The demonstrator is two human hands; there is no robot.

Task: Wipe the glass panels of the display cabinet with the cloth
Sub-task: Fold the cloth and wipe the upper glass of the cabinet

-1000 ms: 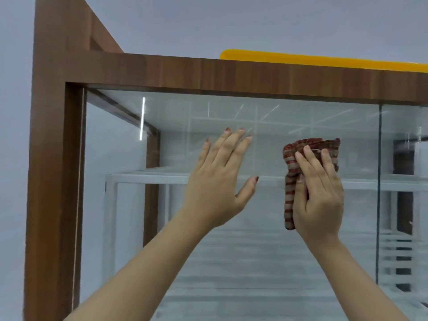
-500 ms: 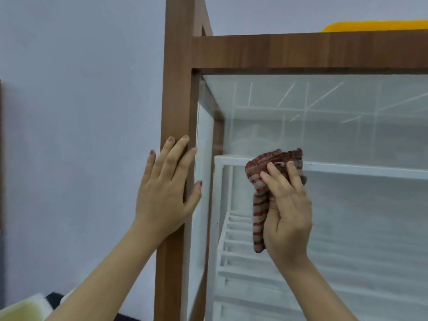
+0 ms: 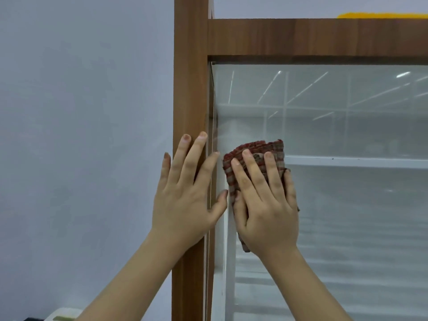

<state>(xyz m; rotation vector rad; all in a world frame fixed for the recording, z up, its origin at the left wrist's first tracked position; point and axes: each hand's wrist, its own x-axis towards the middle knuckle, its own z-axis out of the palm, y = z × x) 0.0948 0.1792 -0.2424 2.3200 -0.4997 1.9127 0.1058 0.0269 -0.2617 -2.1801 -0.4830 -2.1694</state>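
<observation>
The display cabinet has a brown wooden frame (image 3: 190,89) and a front glass panel (image 3: 347,205) with white wire shelves behind it. A red and grey striped cloth (image 3: 254,150) is pressed flat against the glass near its left edge, under my right hand (image 3: 266,205). Most of the cloth is hidden by that hand; its top edge and a bottom corner show. My left hand (image 3: 187,195) lies flat with fingers spread on the wooden corner post, just left of the cloth, and holds nothing.
A pale grey wall (image 3: 81,135) fills the left side. A yellow object (image 3: 382,15) lies on the cabinet top at the far right. A white shelf rail (image 3: 359,162) runs behind the glass. Something pale (image 3: 62,315) sits low at the bottom left.
My left hand went from the glass to the wooden corner post. My right hand slid the cloth left along the glass to its left edge. The view swung left.
</observation>
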